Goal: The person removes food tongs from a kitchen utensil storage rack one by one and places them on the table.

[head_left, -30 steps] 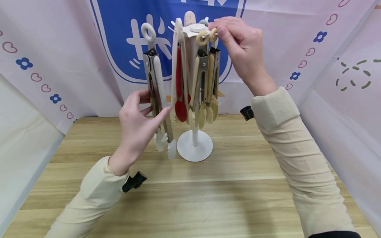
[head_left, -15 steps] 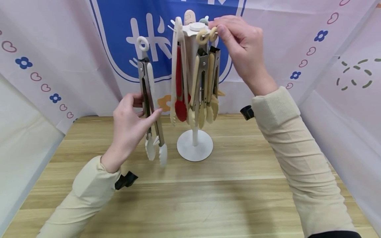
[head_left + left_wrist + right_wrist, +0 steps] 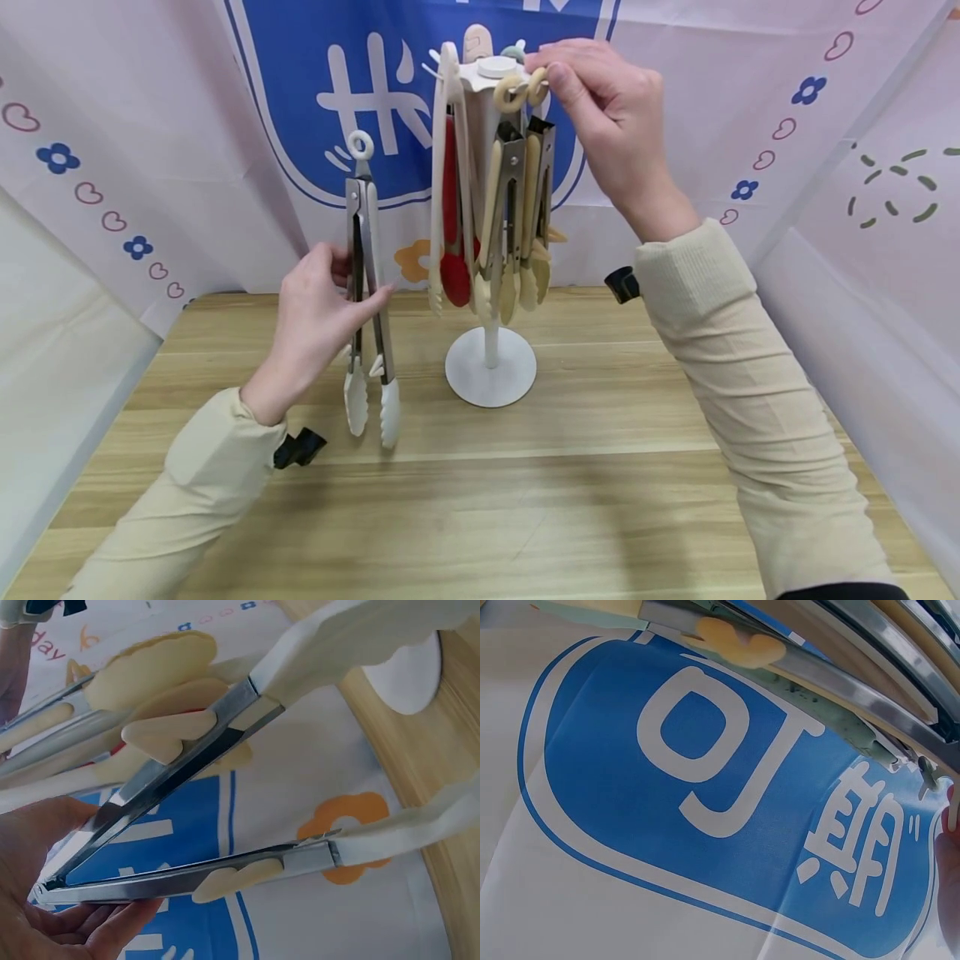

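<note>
My left hand (image 3: 307, 312) holds a pair of white-tipped metal tongs (image 3: 372, 237), thumb on one side and fingers on the other. They hang nearly upright left of the rack, ring at the top, with their two arms (image 3: 180, 881) spread apart. My right hand (image 3: 615, 112) pinches the top rim of the white utensil rack (image 3: 486, 108), its thumb against the ring of yellow tongs. Several tongs hang from this rack: yellow ones (image 3: 513, 167), a red-tipped pair (image 3: 455, 281) and a cream pair (image 3: 438, 183). The right fingertips are partly hidden behind the rim.
The rack's round white base (image 3: 491, 392) stands on the wooden table (image 3: 525, 500) near its back edge. Behind it hangs a white cloth with a blue printed badge (image 3: 300, 92). Fabric walls rise on both sides.
My left hand has drawn the white tongs away from the rack, leftward and downward, and they now hang straighter. The right hand has stayed at the rack's rim.
</note>
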{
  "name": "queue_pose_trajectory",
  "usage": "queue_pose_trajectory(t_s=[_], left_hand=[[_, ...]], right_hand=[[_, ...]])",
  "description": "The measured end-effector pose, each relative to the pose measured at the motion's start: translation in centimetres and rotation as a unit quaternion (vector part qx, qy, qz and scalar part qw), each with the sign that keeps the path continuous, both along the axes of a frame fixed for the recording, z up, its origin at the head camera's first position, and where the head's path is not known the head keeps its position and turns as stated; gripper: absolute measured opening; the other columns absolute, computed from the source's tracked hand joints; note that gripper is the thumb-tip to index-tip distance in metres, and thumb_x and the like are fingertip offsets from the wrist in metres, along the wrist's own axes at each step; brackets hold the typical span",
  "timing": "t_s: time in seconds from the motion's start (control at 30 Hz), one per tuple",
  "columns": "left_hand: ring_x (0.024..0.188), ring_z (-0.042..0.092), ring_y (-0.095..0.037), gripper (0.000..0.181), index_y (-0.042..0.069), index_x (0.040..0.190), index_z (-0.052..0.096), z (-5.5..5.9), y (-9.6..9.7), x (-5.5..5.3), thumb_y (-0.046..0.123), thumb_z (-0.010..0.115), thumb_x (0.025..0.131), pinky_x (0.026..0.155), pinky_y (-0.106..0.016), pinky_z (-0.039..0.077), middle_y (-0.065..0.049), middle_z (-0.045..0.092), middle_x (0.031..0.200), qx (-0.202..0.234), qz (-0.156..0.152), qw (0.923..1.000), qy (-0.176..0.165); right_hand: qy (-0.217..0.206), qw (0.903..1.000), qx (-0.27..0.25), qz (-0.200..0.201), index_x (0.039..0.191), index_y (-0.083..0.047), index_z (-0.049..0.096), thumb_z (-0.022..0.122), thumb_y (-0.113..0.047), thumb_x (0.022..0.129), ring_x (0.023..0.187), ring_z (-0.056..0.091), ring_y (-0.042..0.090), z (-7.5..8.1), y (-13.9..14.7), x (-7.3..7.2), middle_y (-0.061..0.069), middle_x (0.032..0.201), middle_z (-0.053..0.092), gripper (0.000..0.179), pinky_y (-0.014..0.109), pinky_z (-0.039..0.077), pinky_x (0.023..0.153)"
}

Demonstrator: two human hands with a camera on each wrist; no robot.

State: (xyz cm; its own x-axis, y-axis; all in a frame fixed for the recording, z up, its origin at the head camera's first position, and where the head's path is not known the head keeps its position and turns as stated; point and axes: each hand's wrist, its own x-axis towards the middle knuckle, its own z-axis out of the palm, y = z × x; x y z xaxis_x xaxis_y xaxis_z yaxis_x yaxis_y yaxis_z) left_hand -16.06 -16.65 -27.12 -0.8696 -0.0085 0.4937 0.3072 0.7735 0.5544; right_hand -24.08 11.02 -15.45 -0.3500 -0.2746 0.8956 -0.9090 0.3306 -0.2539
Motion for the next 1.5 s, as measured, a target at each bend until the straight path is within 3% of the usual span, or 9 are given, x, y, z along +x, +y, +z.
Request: queue_pose_trajectory(t_s=[0.63,0.87,1.5], left_hand=[[0.067,0.054,-0.026,0.041,-0.002,0.092,0.050,-1.9,-2.4,-1.4,0.027,0.072,0.074,0.057,-0.034,0.044,-0.015,0.058,0.080,-0.058,0.018,0.9925,-0.106],[0.062,0.051,-0.024,0.041,-0.002,0.090,0.049,-2.6,-2.9,-1.7,0.028,0.072,0.074,0.051,-0.031,0.041,-0.013,0.054,0.075,-0.081,0.026,0.9847,-0.152],[0.061,0.048,-0.023,0.043,-0.003,0.092,0.045,-4.9,-4.2,-2.7,0.029,0.069,0.076,0.049,-0.030,0.040,-0.011,0.049,0.073,-0.111,-0.002,0.9566,-0.269]], right_hand=[[0.006,1.0000,-0.001,-0.001,0.092,0.006,0.068,0.051,-0.002,0.091,0.103,0.057,0.013,0.0,0.0,0.0,0.015,0.099,0.067,0.019,0.021,0.040,0.093],[0.014,0.9999,0.009,-0.004,0.093,0.006,0.068,0.049,-0.004,0.092,0.103,0.057,0.011,0.1,0.0,0.0,0.014,0.100,0.067,0.021,0.022,0.040,0.093],[0.003,0.9999,0.010,-0.010,0.094,0.005,0.068,0.050,-0.004,0.092,0.104,0.057,0.014,0.1,0.1,0.0,0.015,0.100,0.067,0.020,0.021,0.038,0.095]])
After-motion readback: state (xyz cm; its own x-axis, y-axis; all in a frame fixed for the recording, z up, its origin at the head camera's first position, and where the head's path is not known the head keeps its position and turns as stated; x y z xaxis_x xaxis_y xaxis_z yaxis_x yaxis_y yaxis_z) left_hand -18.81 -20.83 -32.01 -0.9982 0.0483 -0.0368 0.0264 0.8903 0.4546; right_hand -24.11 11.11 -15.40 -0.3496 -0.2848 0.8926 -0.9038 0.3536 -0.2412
